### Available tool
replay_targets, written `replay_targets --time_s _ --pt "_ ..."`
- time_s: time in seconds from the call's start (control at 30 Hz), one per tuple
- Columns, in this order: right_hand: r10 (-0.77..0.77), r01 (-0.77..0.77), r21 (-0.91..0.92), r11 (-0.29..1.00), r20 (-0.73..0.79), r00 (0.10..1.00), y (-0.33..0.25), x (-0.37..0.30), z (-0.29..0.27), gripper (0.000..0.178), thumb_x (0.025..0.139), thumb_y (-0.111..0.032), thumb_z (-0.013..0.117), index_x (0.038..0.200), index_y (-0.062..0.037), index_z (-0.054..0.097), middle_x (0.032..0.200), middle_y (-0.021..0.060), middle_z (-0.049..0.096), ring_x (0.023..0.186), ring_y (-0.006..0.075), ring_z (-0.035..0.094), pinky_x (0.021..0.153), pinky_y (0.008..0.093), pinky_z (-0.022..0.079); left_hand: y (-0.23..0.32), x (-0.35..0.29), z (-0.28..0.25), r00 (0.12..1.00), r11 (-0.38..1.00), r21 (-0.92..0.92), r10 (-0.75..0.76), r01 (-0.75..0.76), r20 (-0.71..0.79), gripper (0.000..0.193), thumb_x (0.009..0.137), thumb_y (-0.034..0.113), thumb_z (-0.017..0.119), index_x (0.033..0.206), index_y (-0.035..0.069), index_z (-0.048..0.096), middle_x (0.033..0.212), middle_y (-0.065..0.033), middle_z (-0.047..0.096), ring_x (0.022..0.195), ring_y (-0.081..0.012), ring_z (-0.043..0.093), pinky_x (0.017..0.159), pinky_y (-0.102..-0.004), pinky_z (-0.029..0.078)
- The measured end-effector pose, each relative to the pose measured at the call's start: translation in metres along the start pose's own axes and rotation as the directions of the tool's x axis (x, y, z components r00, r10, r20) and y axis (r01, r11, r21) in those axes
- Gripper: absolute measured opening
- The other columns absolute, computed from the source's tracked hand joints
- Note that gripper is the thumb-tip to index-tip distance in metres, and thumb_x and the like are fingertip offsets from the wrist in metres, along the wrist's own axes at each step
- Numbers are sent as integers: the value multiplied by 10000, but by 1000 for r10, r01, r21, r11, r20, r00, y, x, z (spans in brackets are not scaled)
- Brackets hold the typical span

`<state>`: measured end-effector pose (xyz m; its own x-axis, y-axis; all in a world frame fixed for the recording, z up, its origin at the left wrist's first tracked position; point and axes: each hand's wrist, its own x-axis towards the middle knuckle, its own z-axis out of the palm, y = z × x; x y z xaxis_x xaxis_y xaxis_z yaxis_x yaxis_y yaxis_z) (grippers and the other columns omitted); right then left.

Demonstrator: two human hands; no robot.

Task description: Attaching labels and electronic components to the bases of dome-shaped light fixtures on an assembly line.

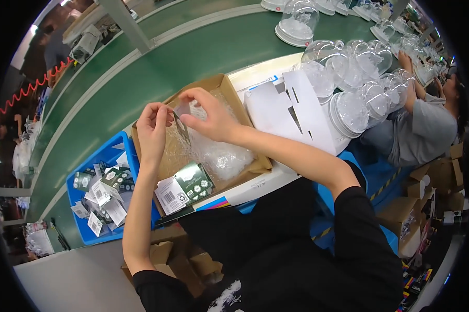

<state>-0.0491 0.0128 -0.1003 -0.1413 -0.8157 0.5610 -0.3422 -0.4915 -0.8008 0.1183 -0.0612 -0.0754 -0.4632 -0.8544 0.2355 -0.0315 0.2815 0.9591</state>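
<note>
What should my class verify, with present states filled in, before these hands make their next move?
1. Left hand and right hand both over the cardboard tray: ok.
2. Dark card between the hands: ok.
3. Firm grip on it from both hands: cannot tell.
4. Clear plastic in the tray: ok.
5. Blue bin holds cards: ok.
6. Those cards neatly stacked: not ok, jumbled.

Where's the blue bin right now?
In the head view, the blue bin sits left of centre, just left of the open cardboard tray, partly behind the person's left forearm.
</note>
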Motion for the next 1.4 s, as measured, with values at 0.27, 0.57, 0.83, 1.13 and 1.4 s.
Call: replay_targets --time_s 0.27,0.57,0.83,1.13,1.4 --pt "-82 81 -99 992 -12 997 -1 0 0 530 806 -261 681 1248 -28 505 1248 151 527 1169 270 504 994 378 394 2 1 -1 999 999 -7 45 -45 -16 137 962 133 527 941 8 577 864 -36 637 734 -72 573 668 -211 463" --pt "230 -229 121 966 5 973 -3 7 -2 158 822 -101 664 945 -2 649 841 64 664 762 125 621 663 262 505 3 4 -3 998 995 -99 7 -13 -57 156 973 145 513 908 18 576 888 -30 630 709 -56 526 663 -213 449" --pt "151 -150 90 985 -4 989 3 2 1 156 830 -106 650 951 -8 645 838 50 659 750 108 614 575 235 480 10 5 -4 991 924 -367 -70 109 117 170 960 153 523 913 5 591 1071 -122 648 705 -70 533 628 -211 436" --pt "154 -158 112 981 41 987 7 1 3 154 836 -116 651 941 -3 655 824 62 667 712 98 613 565 237 476 3 4 -6 985 913 -374 -132 164 111 204 950 139 557 1071 -10 623 1039 -76 662 727 -59 529 643 -197 425" --pt "271 -267 182 947 1 963 3 5 1 179 848 -135 654 952 10 652 806 32 651 694 66 573 591 219 456 8 4 -2 996 965 -258 -27 49 90 206 930 26 530 1122 -10 597 1084 -80 640 853 -80 563 733 -211 459"
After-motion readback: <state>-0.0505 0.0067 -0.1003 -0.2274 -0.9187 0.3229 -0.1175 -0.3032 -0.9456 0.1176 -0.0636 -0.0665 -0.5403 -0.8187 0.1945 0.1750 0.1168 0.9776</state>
